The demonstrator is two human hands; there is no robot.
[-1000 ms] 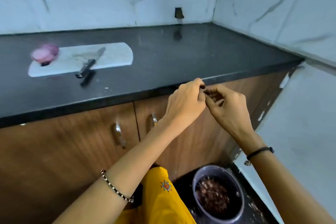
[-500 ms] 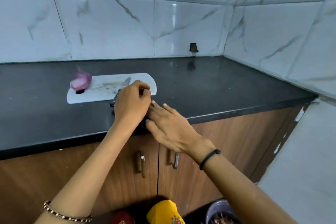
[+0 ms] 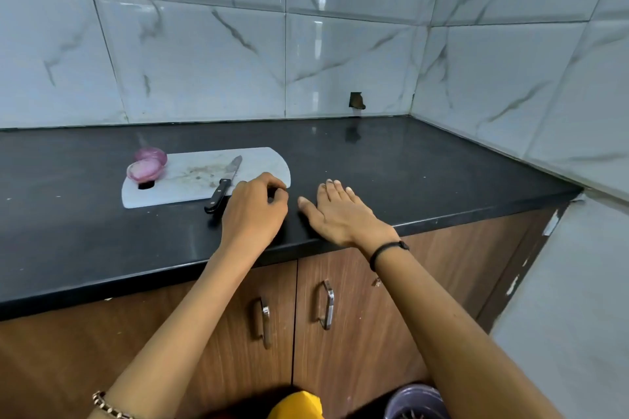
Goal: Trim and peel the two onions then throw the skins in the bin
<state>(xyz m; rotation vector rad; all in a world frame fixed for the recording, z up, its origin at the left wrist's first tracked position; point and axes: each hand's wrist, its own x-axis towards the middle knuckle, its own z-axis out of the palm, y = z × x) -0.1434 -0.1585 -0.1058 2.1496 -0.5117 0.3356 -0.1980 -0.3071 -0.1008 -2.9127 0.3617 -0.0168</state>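
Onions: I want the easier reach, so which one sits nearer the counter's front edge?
The paler onion, just behind the hole in the board. The darker onion lies behind it, toward the wall, partly hidden by it.

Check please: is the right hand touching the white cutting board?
Apart. In the head view a strip of black counter shows between the right hand and the right edge of the cutting board.

Purple onions (image 3: 147, 167), white board (image 3: 204, 177), black counter (image 3: 408, 163), marble-veined tiles (image 3: 190, 61).
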